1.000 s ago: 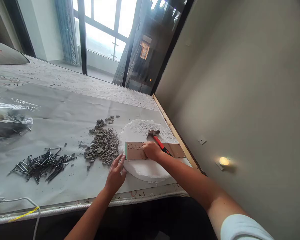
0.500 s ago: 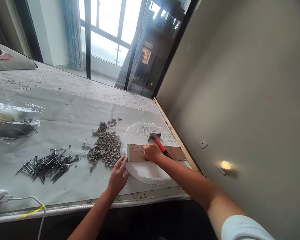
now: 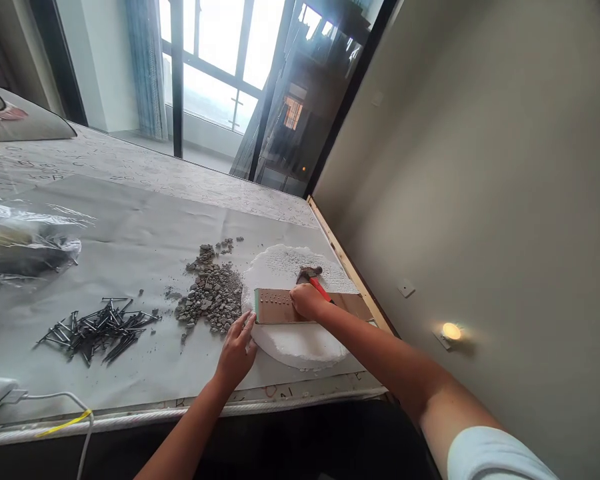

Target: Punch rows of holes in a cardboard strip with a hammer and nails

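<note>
A brown board (image 3: 274,314) with rows of small nail-head-like dots near its green-edged left end lies across a round white foam slab (image 3: 300,347). My left hand (image 3: 237,343) rests with fingers stretched out, fingertips at the board's lower left corner. My right hand (image 3: 307,301) is closed in a fist low over the middle of the board, just right of the dots. Whatever its fingers hold is hidden. Behind that hand lies a claw hammer (image 3: 320,288) with a red and black handle, its metal head over the foam. My forearm covers part of the handle.
Left of the foam is a heap of grey gravel (image 3: 213,293), and farther left a pile of dark nails (image 3: 97,330). A clear plastic bag (image 3: 30,243) lies at the left. A white cable (image 3: 55,396) crosses the front edge. The wall (image 3: 480,200) rises close on the right.
My right hand has shifted slightly to the right along the board, and its wrist and forearm now cover more of the hammer's handle. My left hand stays in place.
</note>
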The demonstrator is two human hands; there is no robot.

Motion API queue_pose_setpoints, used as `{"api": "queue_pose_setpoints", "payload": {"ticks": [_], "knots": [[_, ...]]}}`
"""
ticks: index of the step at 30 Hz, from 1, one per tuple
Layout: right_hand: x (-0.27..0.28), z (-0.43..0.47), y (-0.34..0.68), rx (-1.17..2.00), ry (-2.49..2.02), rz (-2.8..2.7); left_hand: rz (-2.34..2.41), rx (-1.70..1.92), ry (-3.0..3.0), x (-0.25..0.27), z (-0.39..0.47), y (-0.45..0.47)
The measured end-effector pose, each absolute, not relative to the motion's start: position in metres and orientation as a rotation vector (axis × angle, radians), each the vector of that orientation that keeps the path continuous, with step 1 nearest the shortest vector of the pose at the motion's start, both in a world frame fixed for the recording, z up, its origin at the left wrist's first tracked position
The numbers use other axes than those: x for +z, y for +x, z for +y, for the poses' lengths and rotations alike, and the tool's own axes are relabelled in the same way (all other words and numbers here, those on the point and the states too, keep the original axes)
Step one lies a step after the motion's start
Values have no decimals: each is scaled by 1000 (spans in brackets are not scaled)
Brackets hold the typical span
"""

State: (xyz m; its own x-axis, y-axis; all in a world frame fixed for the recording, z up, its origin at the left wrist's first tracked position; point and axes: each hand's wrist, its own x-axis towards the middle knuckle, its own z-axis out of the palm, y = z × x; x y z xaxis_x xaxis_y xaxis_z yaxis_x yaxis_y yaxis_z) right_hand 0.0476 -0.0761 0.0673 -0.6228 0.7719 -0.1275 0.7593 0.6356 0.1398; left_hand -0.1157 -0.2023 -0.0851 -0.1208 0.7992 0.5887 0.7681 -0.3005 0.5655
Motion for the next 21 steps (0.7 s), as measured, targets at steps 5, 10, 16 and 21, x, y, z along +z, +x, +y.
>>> {"api": "queue_pose_setpoints", "payload": {"ticks": [5, 10, 16, 21], "knots": [[68, -79, 52, 57, 1351, 2767, 1833, 1449, 2061, -85, -202, -115], [90, -74, 56, 12, 1478, 2901, 1793, 1494, 2016, -77, -202, -116], [98, -114, 46, -372, 837, 3246, 1658, 1760, 1595, -27, -221, -111], [79, -148, 36, -347, 510, 3294, 1156, 1360, 1316, -9, -231, -97]]}}
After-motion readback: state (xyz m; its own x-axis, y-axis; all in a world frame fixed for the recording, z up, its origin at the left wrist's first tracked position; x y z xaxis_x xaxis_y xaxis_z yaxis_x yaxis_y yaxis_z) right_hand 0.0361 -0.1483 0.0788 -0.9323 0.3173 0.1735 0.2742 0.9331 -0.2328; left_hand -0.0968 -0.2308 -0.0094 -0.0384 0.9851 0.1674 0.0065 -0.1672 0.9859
